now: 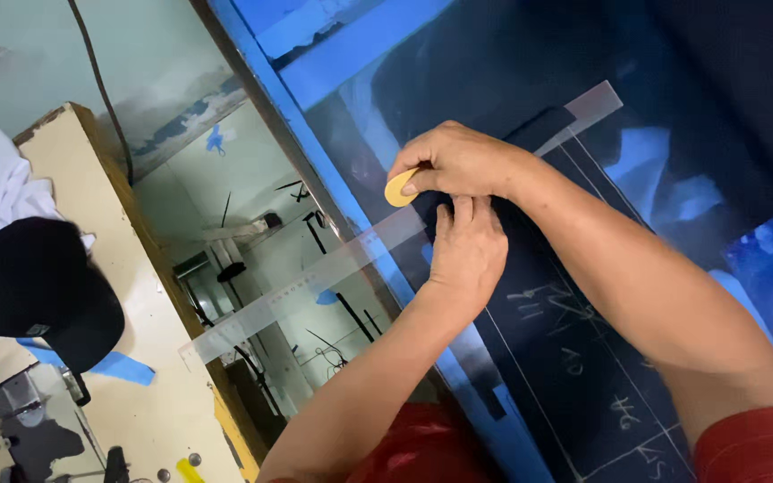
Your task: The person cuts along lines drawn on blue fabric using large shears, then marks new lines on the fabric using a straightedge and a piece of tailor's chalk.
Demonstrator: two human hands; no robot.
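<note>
Marking dark fabric (583, 358) along clear ruler (315, 282) near desk (351, 192) left edge: your right hand (462, 161) pinches tan chalk (400, 189), left hand (467, 250) presses flat. Next: steady stroke.

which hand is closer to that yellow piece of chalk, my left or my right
Right. The right hand pinches the yellow chalk between thumb and fingers. The left hand lies just below it, pressing flat on the clear ruler over the dark fabric, not touching the chalk.
</note>
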